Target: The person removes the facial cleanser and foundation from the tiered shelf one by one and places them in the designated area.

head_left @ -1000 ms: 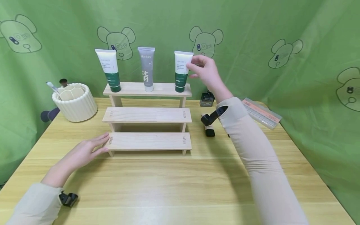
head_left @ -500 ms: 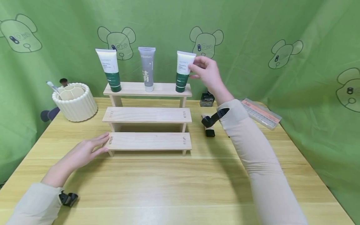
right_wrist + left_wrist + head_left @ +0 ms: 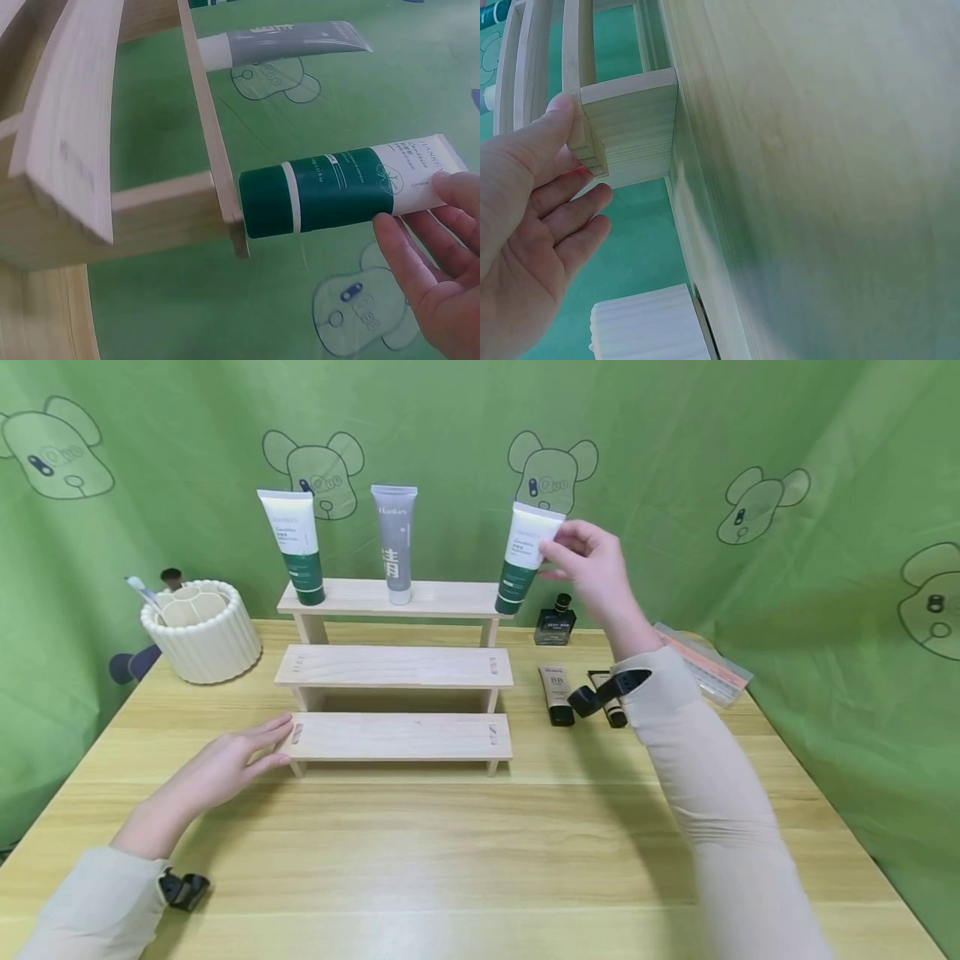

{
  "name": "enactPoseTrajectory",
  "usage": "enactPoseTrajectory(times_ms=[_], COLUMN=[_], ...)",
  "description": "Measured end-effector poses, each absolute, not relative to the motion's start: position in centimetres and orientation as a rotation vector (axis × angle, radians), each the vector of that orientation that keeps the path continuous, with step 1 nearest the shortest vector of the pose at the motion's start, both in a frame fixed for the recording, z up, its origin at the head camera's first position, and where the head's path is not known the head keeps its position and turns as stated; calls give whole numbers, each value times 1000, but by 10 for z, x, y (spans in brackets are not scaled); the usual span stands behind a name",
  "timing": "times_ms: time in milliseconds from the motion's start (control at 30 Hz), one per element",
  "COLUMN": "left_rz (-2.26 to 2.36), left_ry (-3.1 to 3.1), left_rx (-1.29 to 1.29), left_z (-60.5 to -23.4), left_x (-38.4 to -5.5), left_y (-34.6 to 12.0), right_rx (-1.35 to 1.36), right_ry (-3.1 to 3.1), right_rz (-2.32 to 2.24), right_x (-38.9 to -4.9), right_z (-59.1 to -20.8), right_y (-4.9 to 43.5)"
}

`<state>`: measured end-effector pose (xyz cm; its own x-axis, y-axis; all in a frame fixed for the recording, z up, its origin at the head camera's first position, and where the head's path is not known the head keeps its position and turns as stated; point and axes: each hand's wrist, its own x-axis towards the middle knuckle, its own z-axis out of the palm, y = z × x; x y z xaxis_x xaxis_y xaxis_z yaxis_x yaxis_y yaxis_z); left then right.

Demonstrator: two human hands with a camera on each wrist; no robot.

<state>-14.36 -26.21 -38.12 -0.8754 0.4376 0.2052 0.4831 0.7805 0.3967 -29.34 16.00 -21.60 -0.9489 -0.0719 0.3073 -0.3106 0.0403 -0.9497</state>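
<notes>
The right hand (image 3: 598,568) pinches a green-and-white tube (image 3: 523,558) near its top, grip narrowed on it. The tube leans, its base by the right end of the top tier of the stand (image 3: 397,735); whether the 2 touch cannot be told. The grip of the left hand (image 3: 221,768) holds the left end of the stand's bottom tier between thumb and fingers. On the stand's top tier, a grey tube (image 3: 396,547) stands mid-length and a matching tube (image 3: 298,552) at the left end. On the worktop (image 3: 420,860), a ribbed cup (image 3: 206,647) is left of the stand; right of it are a dark bottle (image 3: 554,627), a BB tube (image 3: 556,689) and a clear packet (image 3: 712,672).
</notes>
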Motion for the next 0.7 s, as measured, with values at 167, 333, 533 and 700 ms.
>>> enactPoseTrajectory(times_ms=[167, 333, 533, 700], left_rz=[-684, -687, -696, -698], left_ry=[-2867, -2873, -2882, -2867], left_rx=[-751, -750, -747, -762], left_z=[-382, -382, -380, -382], left_x=[-144, -144, -145, -145], left_y=[-262, -262, -262, -263], right_rx=[382, 307, 203, 149], right_ry=[-2115, -2153, -2215, -2252], right_rz=[2021, 1981, 1930, 1941], right_x=[-282, -269, -258, -252], right_z=[-221, -232, -260, -285], right_y=[185, 211, 247, 280])
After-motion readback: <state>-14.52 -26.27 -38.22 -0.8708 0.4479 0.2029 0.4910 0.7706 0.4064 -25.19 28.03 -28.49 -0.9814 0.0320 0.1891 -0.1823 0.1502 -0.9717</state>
